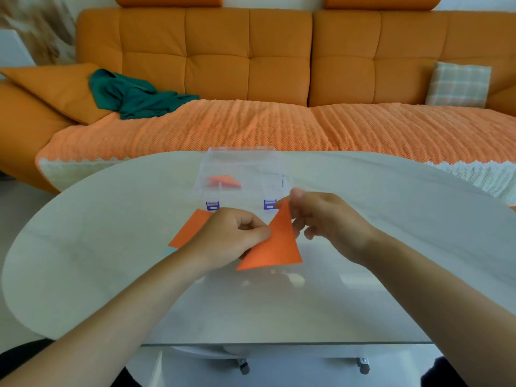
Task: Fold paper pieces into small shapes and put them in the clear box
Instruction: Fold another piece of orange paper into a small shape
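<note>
Bright orange for the triangle (275, 244), the flat sheet (191, 227) and the folded shape (223, 181). Clear box (243, 152), with purple latches (212, 205) marked in white. Pale grey-white table (83, 247), faintly glossy. Deep orange sofa (217, 51) and pillow (53, 85). Lighter orange throw (251, 127), ribbed, edged in white. Dark teal-green cloth (134, 99). Plaid cushion (459, 83) in peach and pale grey-green.

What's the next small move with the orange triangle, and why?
Probably fold it smaller: the right hand brings the top tip it pinches down toward a lower corner. The left hand pinches an edge of the orange triangle, which looks bigger than the folded piece in the clear box.
</note>
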Demonstrator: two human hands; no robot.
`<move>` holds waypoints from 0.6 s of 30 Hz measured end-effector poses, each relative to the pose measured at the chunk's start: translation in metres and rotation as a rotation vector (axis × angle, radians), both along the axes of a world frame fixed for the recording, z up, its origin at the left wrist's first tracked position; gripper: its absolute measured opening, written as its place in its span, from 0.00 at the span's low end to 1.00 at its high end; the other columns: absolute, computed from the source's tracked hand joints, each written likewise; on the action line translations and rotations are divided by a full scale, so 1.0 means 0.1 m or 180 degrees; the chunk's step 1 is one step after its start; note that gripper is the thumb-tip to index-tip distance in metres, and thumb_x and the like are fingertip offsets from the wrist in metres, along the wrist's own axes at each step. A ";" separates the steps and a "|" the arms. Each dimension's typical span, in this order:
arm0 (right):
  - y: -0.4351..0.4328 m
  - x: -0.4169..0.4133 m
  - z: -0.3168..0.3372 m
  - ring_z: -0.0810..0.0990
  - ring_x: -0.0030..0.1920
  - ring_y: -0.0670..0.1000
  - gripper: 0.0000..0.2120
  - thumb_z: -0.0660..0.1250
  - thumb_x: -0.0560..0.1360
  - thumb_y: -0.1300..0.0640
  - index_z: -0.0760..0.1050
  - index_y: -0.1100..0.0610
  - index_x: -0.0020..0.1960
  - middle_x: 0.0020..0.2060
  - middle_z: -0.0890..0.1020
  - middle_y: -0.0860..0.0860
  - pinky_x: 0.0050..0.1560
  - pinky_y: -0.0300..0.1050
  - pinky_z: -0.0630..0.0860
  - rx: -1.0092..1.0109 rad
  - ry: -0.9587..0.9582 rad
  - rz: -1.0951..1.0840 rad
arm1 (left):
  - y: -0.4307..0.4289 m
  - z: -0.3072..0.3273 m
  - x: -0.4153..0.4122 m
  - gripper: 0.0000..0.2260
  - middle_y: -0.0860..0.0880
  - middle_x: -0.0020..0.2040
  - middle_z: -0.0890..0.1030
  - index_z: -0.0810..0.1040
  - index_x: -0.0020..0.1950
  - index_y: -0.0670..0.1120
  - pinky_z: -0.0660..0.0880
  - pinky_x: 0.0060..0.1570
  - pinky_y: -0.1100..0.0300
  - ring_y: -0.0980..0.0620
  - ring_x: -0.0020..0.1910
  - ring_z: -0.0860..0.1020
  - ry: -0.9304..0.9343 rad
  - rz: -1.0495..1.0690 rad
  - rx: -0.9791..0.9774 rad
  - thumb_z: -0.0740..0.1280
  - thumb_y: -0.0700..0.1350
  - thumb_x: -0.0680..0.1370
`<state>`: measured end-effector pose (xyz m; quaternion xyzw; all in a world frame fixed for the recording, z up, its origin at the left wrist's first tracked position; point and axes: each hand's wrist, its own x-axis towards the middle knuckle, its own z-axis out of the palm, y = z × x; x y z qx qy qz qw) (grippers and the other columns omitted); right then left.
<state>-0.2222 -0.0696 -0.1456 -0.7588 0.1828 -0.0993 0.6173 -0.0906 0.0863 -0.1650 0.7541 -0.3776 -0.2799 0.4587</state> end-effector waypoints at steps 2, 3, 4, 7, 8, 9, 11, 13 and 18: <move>0.01 0.01 -0.04 0.78 0.36 0.47 0.08 0.72 0.75 0.50 0.86 0.53 0.47 0.36 0.84 0.53 0.40 0.42 0.68 -0.0336 0.0189 -0.0085 | 0.03 0.00 0.00 0.06 0.55 0.35 0.83 0.84 0.41 0.48 0.72 0.34 0.69 0.60 0.33 0.78 0.0049 -0.0097 0.0084 0.71 0.46 0.77; 0.03 0.02 -0.06 0.78 0.35 0.46 0.05 0.73 0.74 0.52 0.86 0.53 0.45 0.34 0.83 0.53 0.40 0.42 0.69 -0.0410 0.0269 -0.0126 | 0.03 0.00 0.01 0.06 0.57 0.35 0.83 0.84 0.40 0.49 0.71 0.35 0.71 0.62 0.34 0.78 -0.0018 -0.0092 0.0076 0.71 0.46 0.77; 0.04 0.02 -0.07 0.78 0.35 0.46 0.04 0.73 0.74 0.53 0.86 0.52 0.43 0.33 0.83 0.52 0.40 0.42 0.69 -0.0406 0.0306 -0.0135 | 0.04 -0.01 0.02 0.07 0.58 0.35 0.82 0.84 0.40 0.49 0.70 0.35 0.72 0.64 0.34 0.77 -0.0098 -0.0056 0.0048 0.71 0.47 0.77; 0.06 0.02 -0.08 0.78 0.36 0.46 0.05 0.71 0.75 0.56 0.84 0.54 0.42 0.34 0.83 0.52 0.40 0.41 0.70 -0.0313 0.0348 -0.0173 | 0.04 -0.01 0.02 0.07 0.57 0.34 0.82 0.85 0.41 0.48 0.71 0.34 0.71 0.63 0.32 0.76 -0.0010 0.0061 -0.0007 0.70 0.46 0.77; 0.06 0.02 -0.08 0.79 0.36 0.46 0.05 0.71 0.75 0.57 0.84 0.55 0.42 0.34 0.83 0.51 0.39 0.40 0.71 -0.0335 0.0351 -0.0160 | 0.04 -0.01 0.02 0.07 0.56 0.35 0.82 0.85 0.42 0.48 0.72 0.35 0.70 0.62 0.32 0.77 0.0002 0.0028 0.0010 0.70 0.45 0.77; 0.07 0.02 -0.08 0.79 0.36 0.46 0.05 0.70 0.75 0.58 0.84 0.56 0.42 0.34 0.83 0.52 0.39 0.39 0.73 -0.0399 0.0363 -0.0134 | 0.04 -0.02 0.02 0.07 0.56 0.35 0.83 0.85 0.41 0.48 0.73 0.36 0.69 0.62 0.33 0.77 -0.0089 -0.0045 0.0053 0.70 0.45 0.77; 0.10 0.03 -0.10 0.79 0.35 0.45 0.05 0.71 0.74 0.58 0.84 0.54 0.40 0.34 0.84 0.52 0.40 0.39 0.76 -0.0644 0.0437 -0.0094 | 0.04 -0.04 0.02 0.07 0.58 0.37 0.84 0.85 0.41 0.49 0.72 0.37 0.71 0.65 0.35 0.78 -0.0474 -0.0186 0.0135 0.69 0.45 0.77; 0.12 0.03 -0.12 0.78 0.33 0.43 0.05 0.71 0.73 0.56 0.84 0.52 0.39 0.33 0.84 0.48 0.38 0.37 0.75 -0.0916 0.0542 -0.0103 | 0.04 -0.07 0.01 0.06 0.57 0.38 0.84 0.84 0.40 0.50 0.73 0.38 0.68 0.64 0.36 0.78 -0.0793 -0.0221 0.0148 0.69 0.46 0.76; 0.14 0.06 -0.17 0.80 0.34 0.41 0.04 0.70 0.70 0.54 0.83 0.49 0.37 0.32 0.84 0.42 0.37 0.35 0.78 -0.1584 0.0669 -0.0073 | 0.04 -0.09 -0.03 0.05 0.57 0.36 0.83 0.83 0.40 0.51 0.70 0.34 0.71 0.64 0.32 0.77 -0.1150 -0.0298 0.0141 0.69 0.47 0.75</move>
